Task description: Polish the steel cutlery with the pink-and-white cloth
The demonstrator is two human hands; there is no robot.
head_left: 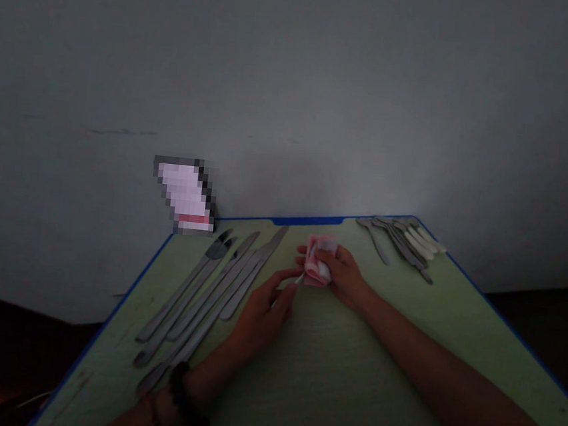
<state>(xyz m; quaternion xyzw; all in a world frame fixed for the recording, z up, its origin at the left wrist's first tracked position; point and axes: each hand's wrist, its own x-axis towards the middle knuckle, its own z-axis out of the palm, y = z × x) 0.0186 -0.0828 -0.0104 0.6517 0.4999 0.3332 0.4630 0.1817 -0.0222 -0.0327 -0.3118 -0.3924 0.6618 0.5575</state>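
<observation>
Pinched between thumb and fingers of my left hand [267, 312] is a slim pale utensil handle [300, 279]. Its far end runs into a folded pink and white cloth [320, 263], so the kind of utensil is hidden. My right hand [345, 276] grips that cloth, thumb on top and fingertips showing at its left side. Both hands are over the middle of the table. Left of them lie several metal knives [253, 270] and a spoon [219, 247], side by side at a slant. A dark bracelet [183, 397] circles my left wrist.
Several smaller spoons and other cutlery [402, 241], some with white handles [425, 240], lie at the back right. A blurred-out phone-like screen [185, 193] leans on the wall at the back left. The green table [328, 378] has a blue edge and meets a grey wall [325, 96].
</observation>
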